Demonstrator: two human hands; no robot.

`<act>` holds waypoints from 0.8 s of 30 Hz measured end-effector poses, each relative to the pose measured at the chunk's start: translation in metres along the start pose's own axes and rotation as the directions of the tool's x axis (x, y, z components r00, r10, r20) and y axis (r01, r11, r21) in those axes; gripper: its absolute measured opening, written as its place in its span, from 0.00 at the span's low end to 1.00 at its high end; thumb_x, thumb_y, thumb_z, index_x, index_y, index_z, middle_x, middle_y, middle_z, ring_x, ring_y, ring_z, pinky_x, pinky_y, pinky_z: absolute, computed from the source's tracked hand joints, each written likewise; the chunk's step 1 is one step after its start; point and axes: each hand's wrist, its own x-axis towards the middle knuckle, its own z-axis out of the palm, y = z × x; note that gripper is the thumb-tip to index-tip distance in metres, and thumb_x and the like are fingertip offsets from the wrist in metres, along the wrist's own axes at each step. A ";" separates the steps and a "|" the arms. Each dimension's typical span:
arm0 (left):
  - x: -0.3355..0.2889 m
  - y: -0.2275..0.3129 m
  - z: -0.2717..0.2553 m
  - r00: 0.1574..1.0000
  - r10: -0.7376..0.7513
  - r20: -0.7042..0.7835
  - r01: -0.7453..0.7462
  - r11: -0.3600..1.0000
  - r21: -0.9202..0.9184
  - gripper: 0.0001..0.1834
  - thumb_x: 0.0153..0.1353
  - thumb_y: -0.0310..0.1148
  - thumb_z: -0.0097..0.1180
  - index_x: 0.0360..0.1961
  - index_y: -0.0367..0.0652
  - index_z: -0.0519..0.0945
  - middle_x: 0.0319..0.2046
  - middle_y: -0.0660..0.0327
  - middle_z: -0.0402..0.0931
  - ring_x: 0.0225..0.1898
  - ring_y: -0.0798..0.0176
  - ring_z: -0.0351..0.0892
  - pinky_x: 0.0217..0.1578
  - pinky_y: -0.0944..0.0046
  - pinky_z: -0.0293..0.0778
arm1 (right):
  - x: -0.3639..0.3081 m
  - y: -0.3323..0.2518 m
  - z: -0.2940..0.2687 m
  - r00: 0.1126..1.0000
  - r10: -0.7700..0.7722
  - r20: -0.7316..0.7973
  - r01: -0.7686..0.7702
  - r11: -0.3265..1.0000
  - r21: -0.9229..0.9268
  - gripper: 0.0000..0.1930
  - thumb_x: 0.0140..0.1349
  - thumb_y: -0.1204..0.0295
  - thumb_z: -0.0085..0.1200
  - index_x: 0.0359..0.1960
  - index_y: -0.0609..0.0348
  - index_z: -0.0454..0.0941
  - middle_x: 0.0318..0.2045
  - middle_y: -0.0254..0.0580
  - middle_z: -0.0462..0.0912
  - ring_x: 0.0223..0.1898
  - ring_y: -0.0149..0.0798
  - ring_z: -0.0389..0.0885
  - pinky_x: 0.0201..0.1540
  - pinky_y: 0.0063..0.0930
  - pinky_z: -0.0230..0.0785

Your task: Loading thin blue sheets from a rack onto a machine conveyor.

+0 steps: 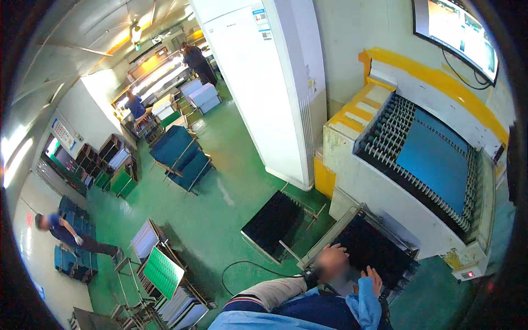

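"Firstly, what markings are on record?"

"Stickers [262,23] on the tall white cabinet [250,82], twelve o'clock; their print is too small to read."

"Condition of the item being handled?"

"One black rack [367,242], four o'clock from mid-view: rectangular, dark inside, metal rails along its edges. It stands just beside the roller machine [385,187] at three o'clock, which carries a flat blue panel [434,157]."

"The hands?"

"Left hand [333,260], five o'clock, partly blurred, at the rack's near edge. Right hand [374,279], same edge, fingers slightly parted. Whether either grips, I cannot tell."

"Obstructions?"

"A second black rack [272,223] at six o'clock, near the first; a dark cable [242,263] looping beside the left sleeve [278,294]; a green board [163,274], tilted, at seven."
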 end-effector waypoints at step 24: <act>-0.005 -0.007 -0.021 0.962 0.166 0.218 -0.171 0.985 0.005 0.42 0.51 0.40 0.65 0.67 0.42 0.62 0.71 0.50 0.48 0.73 0.46 0.42 0.69 0.42 0.46 | -0.023 -0.002 -0.010 0.899 0.343 0.271 -0.417 0.860 0.293 0.18 0.56 0.63 0.60 0.47 0.56 0.79 0.49 0.45 0.78 0.52 0.47 0.74 0.54 0.42 0.66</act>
